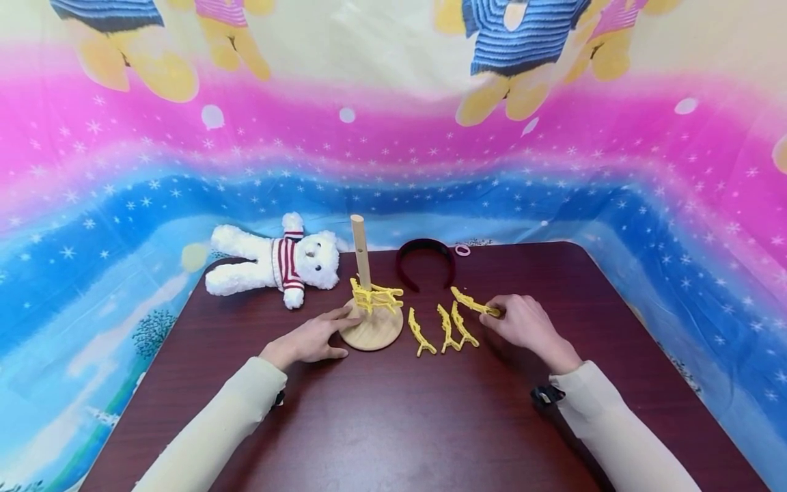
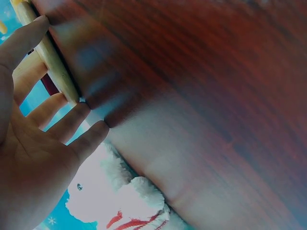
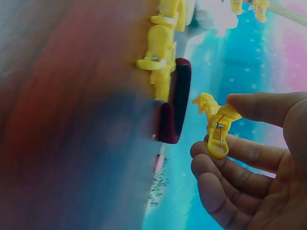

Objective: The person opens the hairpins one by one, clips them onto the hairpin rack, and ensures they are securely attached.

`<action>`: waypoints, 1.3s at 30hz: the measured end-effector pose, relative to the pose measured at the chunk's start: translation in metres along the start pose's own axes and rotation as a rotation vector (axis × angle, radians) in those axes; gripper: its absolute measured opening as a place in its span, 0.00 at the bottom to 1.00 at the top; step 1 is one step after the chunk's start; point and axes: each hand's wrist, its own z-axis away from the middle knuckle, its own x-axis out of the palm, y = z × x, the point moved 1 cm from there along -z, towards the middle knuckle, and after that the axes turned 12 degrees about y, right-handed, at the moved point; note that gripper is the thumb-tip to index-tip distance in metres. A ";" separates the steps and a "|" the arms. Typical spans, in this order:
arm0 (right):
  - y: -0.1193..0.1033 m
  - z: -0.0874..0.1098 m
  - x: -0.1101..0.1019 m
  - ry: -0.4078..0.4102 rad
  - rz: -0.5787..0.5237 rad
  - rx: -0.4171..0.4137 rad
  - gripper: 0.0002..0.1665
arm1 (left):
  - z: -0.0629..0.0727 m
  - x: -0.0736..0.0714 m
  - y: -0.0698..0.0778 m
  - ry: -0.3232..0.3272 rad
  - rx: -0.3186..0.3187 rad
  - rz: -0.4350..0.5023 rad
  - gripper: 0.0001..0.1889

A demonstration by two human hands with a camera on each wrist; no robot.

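In the head view my right hand [image 1: 525, 326] pinches the handle end of a yellow spring clip [image 1: 470, 301]. The right wrist view shows this clip [image 3: 218, 129] with its metal spring, between thumb and fingertips. My left hand [image 1: 316, 338], fingers spread and fairly straight, lies at the left edge of the round base [image 1: 371, 336] of a wooden stand. From that base rises an upright post [image 1: 361, 253], with several yellow clips [image 1: 376, 296] around its lower part. On the table between the stand and my right hand lie three more yellow clips [image 1: 421, 333].
Left of the stand, a white plush bear [image 1: 258, 263] in a striped shirt lies on its back. Behind the clips are a dark red headband [image 1: 425, 246] and a small pink ring [image 1: 462, 250]. A printed cloth backdrop [image 1: 393, 178] surrounds the brown table [image 1: 393, 424].
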 end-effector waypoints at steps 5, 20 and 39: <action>-0.014 -0.009 -0.006 0.018 -0.027 -0.019 0.19 | 0.000 0.000 0.000 -0.005 -0.003 0.001 0.38; -0.054 -0.028 -0.013 0.090 -0.095 -0.141 0.17 | 0.000 0.001 -0.001 -0.001 -0.008 -0.007 0.38; -0.106 -0.038 -0.020 0.040 -0.167 -0.278 0.17 | 0.000 0.001 -0.002 0.001 -0.005 -0.006 0.38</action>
